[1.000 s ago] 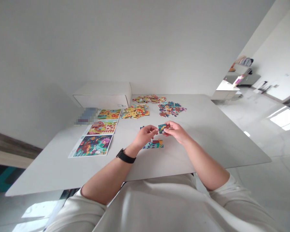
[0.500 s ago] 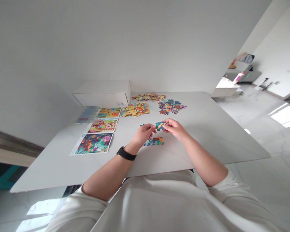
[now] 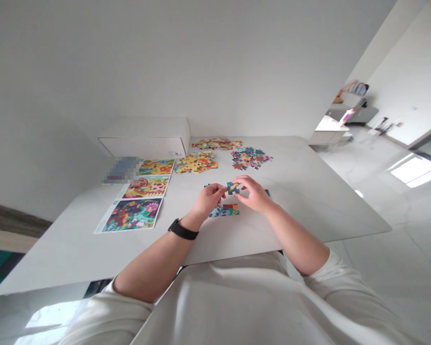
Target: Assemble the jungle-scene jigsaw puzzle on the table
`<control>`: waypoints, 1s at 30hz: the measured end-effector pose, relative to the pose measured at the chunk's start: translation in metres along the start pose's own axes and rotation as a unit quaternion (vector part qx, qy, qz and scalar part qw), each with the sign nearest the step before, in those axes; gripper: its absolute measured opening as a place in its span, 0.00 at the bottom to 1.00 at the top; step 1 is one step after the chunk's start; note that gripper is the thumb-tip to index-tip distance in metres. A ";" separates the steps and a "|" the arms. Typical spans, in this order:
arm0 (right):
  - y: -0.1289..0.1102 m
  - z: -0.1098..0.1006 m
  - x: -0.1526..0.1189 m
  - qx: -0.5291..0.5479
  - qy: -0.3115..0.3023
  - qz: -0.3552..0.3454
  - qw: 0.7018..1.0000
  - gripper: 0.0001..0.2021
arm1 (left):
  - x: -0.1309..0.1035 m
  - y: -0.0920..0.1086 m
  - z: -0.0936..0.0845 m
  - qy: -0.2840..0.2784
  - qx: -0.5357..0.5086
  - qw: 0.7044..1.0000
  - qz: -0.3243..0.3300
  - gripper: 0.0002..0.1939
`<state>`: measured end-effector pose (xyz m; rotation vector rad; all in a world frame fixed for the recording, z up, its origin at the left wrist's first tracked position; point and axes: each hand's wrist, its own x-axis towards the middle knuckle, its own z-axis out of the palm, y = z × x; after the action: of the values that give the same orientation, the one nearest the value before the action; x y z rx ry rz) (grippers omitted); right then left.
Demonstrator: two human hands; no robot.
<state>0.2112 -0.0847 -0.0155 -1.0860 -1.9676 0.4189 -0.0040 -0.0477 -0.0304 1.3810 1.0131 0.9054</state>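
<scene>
A blue jigsaw piece [image 3: 232, 187] with a yellow shape is raised a little above the white table. My left hand [image 3: 209, 199], wearing a black wristband, pinches it by its left edge. My right hand [image 3: 255, 195] is at the piece's right side, thumb and fingers spread apart; whether a fingertip touches it is hard to tell. Just below lies a strip of joined puzzle pieces [image 3: 231, 210], partly covered by my left hand. Another dark blue piece [image 3: 267, 192] peeks out behind my right hand.
Loose pieces lie in a blue-purple pile [image 3: 250, 158], a yellow pile [image 3: 197, 163] and a red-yellow pile [image 3: 217, 143]. Three picture sheets, the nearest dark and colourful [image 3: 132, 214], rest at left. Behind them, a white box [image 3: 143, 146] stands against the wall.
My right fingers have parted from their pinch on the piece, while my left hand keeps hold. The view has shifted slightly, and a dark blue piece now shows behind my right hand.
</scene>
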 end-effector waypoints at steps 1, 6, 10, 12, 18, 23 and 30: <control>0.001 0.001 0.000 -0.015 0.000 -0.011 1.000 0.20 | 0.000 -0.001 0.000 0.000 0.005 1.000 -0.001 0.22; 0.011 -0.007 0.003 -0.072 0.019 -0.064 0.995 0.16 | -0.002 0.001 0.002 -0.019 -0.013 1.000 0.020 0.22; 0.023 -0.039 0.009 -0.099 0.092 -0.031 0.990 0.13 | -0.004 0.010 -0.002 -0.021 -0.054 0.997 0.055 0.23; 0.031 -0.059 0.014 -0.107 0.114 -0.012 0.988 0.12 | -0.001 0.015 -0.010 -0.006 -0.039 0.997 0.073 0.22; 0.061 -0.089 0.033 -0.121 0.042 0.000 0.992 0.11 | 0.027 0.032 -0.041 -0.009 0.088 0.988 0.129 0.20; 0.094 -0.071 0.049 -0.126 -0.071 0.010 0.989 0.08 | 0.059 0.043 -0.044 -0.026 0.206 0.957 0.200 0.18; 0.126 -0.043 0.048 -0.146 -0.119 0.013 0.982 0.08 | 0.085 0.039 -0.023 -0.050 0.334 0.902 0.267 0.15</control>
<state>0.2998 0.0223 -0.0429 -1.2953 -2.2804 0.2911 0.0058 0.0408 0.0068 2.3450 0.9132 0.8923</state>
